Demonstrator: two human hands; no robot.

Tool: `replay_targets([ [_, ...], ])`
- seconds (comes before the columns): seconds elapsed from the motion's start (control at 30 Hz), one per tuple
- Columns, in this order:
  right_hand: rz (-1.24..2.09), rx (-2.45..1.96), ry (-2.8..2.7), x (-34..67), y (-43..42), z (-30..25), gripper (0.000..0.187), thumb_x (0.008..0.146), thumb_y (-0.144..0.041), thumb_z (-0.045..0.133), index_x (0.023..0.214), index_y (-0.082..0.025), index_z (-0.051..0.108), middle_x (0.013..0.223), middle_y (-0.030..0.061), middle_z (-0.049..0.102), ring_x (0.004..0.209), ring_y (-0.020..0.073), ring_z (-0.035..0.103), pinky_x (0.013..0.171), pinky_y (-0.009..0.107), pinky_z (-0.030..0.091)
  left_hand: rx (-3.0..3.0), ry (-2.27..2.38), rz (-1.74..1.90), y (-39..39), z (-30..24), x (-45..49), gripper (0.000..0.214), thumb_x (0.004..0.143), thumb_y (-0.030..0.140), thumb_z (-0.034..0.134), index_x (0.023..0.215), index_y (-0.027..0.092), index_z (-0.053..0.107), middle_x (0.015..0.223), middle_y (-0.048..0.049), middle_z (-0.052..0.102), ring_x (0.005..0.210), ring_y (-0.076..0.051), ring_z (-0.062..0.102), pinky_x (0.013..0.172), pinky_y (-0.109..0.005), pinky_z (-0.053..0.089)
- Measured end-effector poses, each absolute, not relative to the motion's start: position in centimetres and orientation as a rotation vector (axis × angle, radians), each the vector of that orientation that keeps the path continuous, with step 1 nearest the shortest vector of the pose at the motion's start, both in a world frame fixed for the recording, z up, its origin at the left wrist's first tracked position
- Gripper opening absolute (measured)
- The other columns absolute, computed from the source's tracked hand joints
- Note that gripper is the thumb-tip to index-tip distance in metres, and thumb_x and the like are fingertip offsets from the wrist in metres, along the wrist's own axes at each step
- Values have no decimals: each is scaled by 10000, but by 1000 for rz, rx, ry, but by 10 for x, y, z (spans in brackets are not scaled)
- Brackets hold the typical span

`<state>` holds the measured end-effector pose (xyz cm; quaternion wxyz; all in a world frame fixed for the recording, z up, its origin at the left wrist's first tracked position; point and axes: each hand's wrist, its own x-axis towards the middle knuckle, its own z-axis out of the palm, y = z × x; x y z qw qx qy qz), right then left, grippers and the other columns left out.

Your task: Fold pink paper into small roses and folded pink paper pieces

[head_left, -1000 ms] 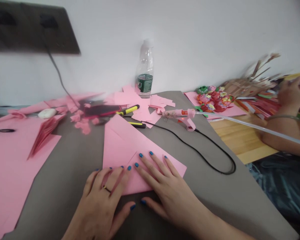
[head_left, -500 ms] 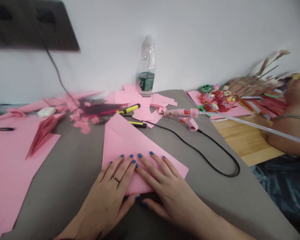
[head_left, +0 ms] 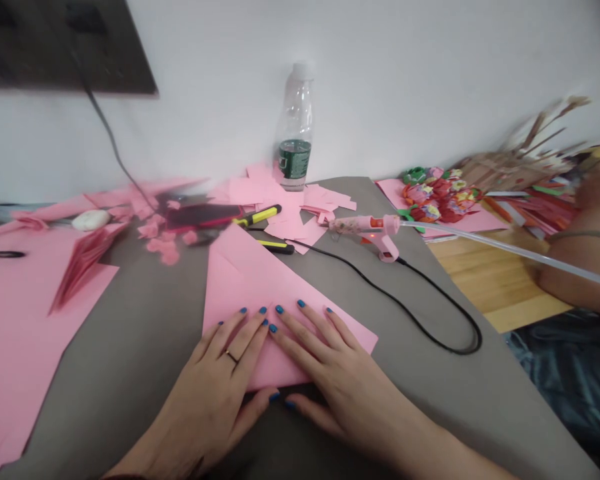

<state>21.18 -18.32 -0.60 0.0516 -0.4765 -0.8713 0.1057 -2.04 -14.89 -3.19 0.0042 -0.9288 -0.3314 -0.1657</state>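
Note:
A folded pink sheet of paper, roughly triangular, lies on the grey table in front of me. My left hand rests flat on its left part with fingers stretched out; a ring is on one finger. Beside it my right hand lies on the right part, fingers spread. The fingertips of both hands nearly meet at the middle of the paper. Both thumbs stay off the sheet, below its near edge. Just beyond the paper's far corner are scissors with black and yellow handles.
A pink glue gun with a long clear stick and black cord stands at the right. Behind are pink scraps and a water bottle. Pink sheets cover the left. Paper flowers and another person's arm are far right.
The view has shifted very slightly. Both hands stay flat in nearly the same place on the folded paper, and nothing else has visibly moved.

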Motion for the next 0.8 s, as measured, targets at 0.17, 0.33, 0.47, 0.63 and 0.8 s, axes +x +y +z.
replay_targets([
  [0.17,354,-1432,-2651,214,-181,-3,748,885,-368,648,1559,-208,366,1618,84,355,1499,373,277,1153,655,332,-2958,-1023,-520,-146,-26,-23,618,988,416,467,1522,113,391,1470,-129,561,1346,-315,450,1071,-446,409],
  [0.33,362,-1431,-2680,214,-180,-1,782,871,-356,664,1567,-194,347,1631,63,323,1491,395,283,1149,651,348,-2973,-978,-478,-144,-23,-25,591,993,424,459,1488,101,431,1494,-121,542,1361,-307,435,1070,-433,404],
  [0.47,375,-1427,-2683,215,-181,0,773,873,-348,664,1564,-191,354,1632,66,323,1490,380,294,1155,623,359,-2960,-973,-471,-145,-23,-25,566,996,412,464,1465,95,460,1474,-119,561,1345,-304,444,1072,-430,390],
  [0.63,382,-1429,-2680,215,-180,1,741,881,-341,658,1552,-202,378,1623,61,349,1484,371,312,1145,628,372,-2950,-1008,-467,-147,-26,-24,589,996,447,454,1478,108,449,1458,-118,576,1344,-315,446,1067,-444,388],
  [0.8,387,-1421,-2684,217,-179,0,745,876,-330,660,1554,-208,375,1631,56,326,1484,367,314,1142,619,382,-2933,-985,-468,-146,-25,-22,581,996,438,451,1468,99,460,1451,-113,585,1337,-316,443,1062,-439,383],
])
